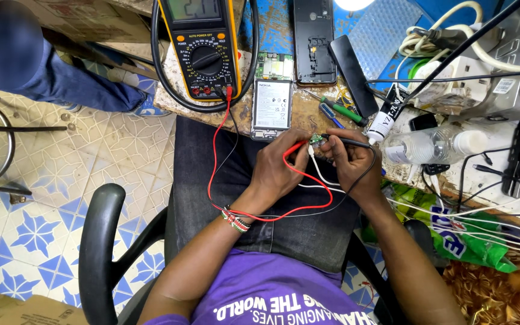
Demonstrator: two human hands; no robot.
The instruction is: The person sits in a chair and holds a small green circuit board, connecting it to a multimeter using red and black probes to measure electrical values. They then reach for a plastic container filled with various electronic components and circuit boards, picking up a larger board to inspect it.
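My left hand (279, 170) pinches the red test probe (295, 147), its tip touching a small green circuit board (316, 139) held between both hands above my lap. My right hand (350, 164) grips the black test probe (349, 142), also pointed at the board. Red and black leads loop back to a yellow multimeter (204, 48) on the bench edge. A phone battery (272, 105) lies just beyond my hands, with a green phone board (274, 65) above it.
An opened black phone shell (314, 39) and a dark flat bar (352, 75) lie on the bench. Screwdrivers (338, 111), a white tube (387, 114), a plastic bottle (434, 144) and tangled cables crowd the right. Another person's blue-clad leg (43, 66) is at upper left.
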